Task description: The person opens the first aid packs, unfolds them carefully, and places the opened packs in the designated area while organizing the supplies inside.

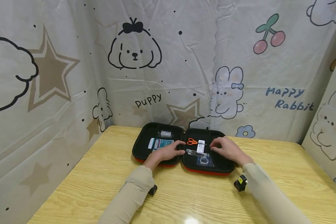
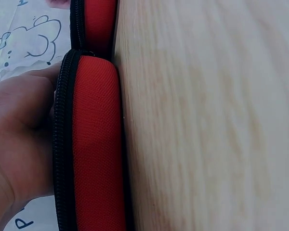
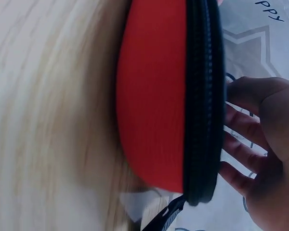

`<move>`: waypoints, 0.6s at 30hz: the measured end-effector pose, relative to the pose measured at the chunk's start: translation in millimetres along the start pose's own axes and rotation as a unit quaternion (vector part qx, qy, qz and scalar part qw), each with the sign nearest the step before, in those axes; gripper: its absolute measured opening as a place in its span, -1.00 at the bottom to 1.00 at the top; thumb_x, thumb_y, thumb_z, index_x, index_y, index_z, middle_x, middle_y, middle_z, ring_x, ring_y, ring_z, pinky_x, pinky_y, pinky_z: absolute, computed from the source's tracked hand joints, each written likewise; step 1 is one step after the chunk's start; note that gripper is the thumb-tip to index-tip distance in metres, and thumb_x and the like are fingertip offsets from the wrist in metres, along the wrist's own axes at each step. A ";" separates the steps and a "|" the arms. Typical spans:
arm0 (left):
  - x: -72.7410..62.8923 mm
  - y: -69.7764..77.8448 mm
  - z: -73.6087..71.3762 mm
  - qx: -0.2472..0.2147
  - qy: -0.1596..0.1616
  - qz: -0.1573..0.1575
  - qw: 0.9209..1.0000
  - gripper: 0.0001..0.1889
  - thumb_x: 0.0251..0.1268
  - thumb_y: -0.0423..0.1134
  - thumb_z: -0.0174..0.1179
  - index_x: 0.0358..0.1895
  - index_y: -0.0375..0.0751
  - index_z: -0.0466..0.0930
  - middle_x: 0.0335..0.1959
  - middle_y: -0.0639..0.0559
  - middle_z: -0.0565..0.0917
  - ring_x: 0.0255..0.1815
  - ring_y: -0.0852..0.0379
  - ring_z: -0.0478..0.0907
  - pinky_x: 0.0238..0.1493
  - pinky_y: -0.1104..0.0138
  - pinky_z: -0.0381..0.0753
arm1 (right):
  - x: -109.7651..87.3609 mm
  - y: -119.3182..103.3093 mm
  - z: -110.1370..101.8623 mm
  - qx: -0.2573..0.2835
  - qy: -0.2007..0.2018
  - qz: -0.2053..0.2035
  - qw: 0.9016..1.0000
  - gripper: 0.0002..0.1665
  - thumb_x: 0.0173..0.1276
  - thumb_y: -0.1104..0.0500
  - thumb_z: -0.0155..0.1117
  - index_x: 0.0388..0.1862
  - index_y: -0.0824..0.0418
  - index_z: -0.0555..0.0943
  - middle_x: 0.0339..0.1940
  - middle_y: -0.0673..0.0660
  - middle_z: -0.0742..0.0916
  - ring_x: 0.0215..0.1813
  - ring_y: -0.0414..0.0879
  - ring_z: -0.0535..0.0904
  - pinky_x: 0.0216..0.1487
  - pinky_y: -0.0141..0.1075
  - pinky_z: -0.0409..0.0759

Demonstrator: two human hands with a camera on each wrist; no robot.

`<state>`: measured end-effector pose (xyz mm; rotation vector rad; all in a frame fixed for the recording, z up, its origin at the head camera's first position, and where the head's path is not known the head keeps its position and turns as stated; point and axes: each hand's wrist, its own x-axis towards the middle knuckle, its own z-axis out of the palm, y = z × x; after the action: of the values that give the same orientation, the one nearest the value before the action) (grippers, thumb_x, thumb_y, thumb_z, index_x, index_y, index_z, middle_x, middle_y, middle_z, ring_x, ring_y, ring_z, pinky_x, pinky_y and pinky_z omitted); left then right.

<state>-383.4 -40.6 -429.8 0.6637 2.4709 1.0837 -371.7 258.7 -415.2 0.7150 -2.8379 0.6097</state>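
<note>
A zippered hard case with a black lining and a red shell [image 2: 98,144] lies unfolded on the table. Over its middle fold is my left hand [image 1: 168,151], thumb and fingers apart with nothing seen between them. My right hand [image 1: 226,148] hovers above the right half, fingers loosely bent, close to the tips of orange-handled scissors [image 1: 192,142]. Beside the scissors lies a white packet [image 1: 201,147]. Below are clear-wrapped slim items [image 1: 195,152] and a clear bag with a white ring [image 1: 204,161]. The right wrist view shows the right fingers [image 3: 245,125] partly hidden by the case rim.
In the left half sit a white wrapped roll [image 1: 165,134] and teal-and-white packets [image 1: 163,143], partly covered by the left hand. The wooden table [image 1: 190,196] extends toward me. A printed cloth [image 1: 182,62] hangs behind it and at both sides.
</note>
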 end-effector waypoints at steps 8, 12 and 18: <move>-3.7 0.9 -0.7 -0.005 0.002 -0.003 1.000 -0.49 0.54 -0.05 0.03 0.48 0.05 0.25 0.54 -0.15 0.22 0.54 -0.17 0.18 0.48 -0.06 0.21 | 6.2 -8.8 2.5 0.012 -0.019 0.011 1.000 -0.84 0.33 0.17 0.35 -0.17 0.19 0.74 -0.25 0.04 0.78 -0.14 -0.09 0.63 0.07 0.01 0.56; -3.1 0.6 -0.5 -0.008 0.003 -0.001 1.000 -0.48 0.54 -0.04 0.04 0.48 0.03 0.25 0.54 -0.15 0.22 0.54 -0.16 0.17 0.48 -0.06 0.21 | 7.5 -12.3 5.1 0.014 -0.023 0.012 1.000 -0.81 0.32 0.16 0.36 -0.14 0.20 0.73 -0.26 0.03 0.77 -0.13 -0.08 0.63 0.08 0.02 0.56; -3.9 0.4 -0.6 -0.003 0.006 -0.001 1.000 -0.50 0.54 -0.04 0.03 0.47 0.05 0.26 0.54 -0.14 0.22 0.54 -0.15 0.18 0.48 -0.05 0.21 | 10.2 -15.5 10.6 0.006 -0.025 0.012 1.000 -0.80 0.29 0.12 0.41 -0.14 0.16 0.73 -0.29 -0.02 0.77 -0.11 -0.07 0.60 0.10 0.04 0.51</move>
<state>-380.3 -42.9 -428.6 0.6542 2.4778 1.0969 -373.6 237.5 -416.9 0.7084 -2.8947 0.6226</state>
